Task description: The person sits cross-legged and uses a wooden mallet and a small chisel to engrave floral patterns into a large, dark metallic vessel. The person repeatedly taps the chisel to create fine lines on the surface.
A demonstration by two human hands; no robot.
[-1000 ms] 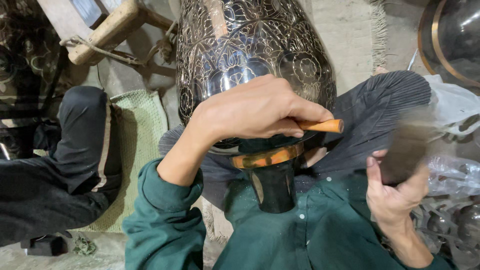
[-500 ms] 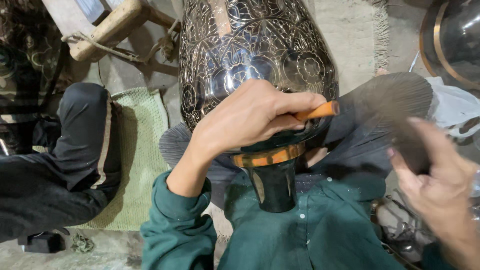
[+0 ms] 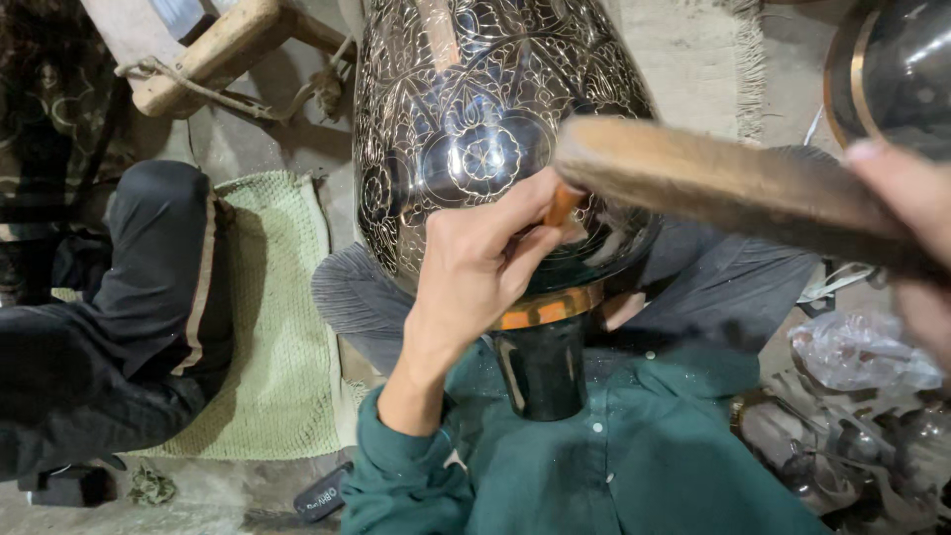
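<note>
A large engraved metal vase (image 3: pixel 475 109) rests on my lap, its black neck (image 3: pixel 543 367) with an orange-gold band pointing toward me. My left hand (image 3: pixel 475 272) is closed on a small orange-handled tool (image 3: pixel 563 206) pressed against the vase's lower body. My right hand (image 3: pixel 906 228) at the right edge grips a long wooden mallet (image 3: pixel 713 183), which is raised across the vase with its head above the tool. My green shirt (image 3: pixel 634 456) fills the bottom.
Another person's dark-trousered leg (image 3: pixel 129 317) lies at the left on a pale green mat (image 3: pixel 282 327). A wooden stool (image 3: pixel 218 50) stands behind it. A second dark metal vessel (image 3: pixel 892 69) sits top right, plastic wrap and metal pieces (image 3: pixel 862 396) at lower right.
My right hand swung the wooden mallet up and left over the vase. My left hand shifted slightly, keeping the orange-handled tool on the metal.
</note>
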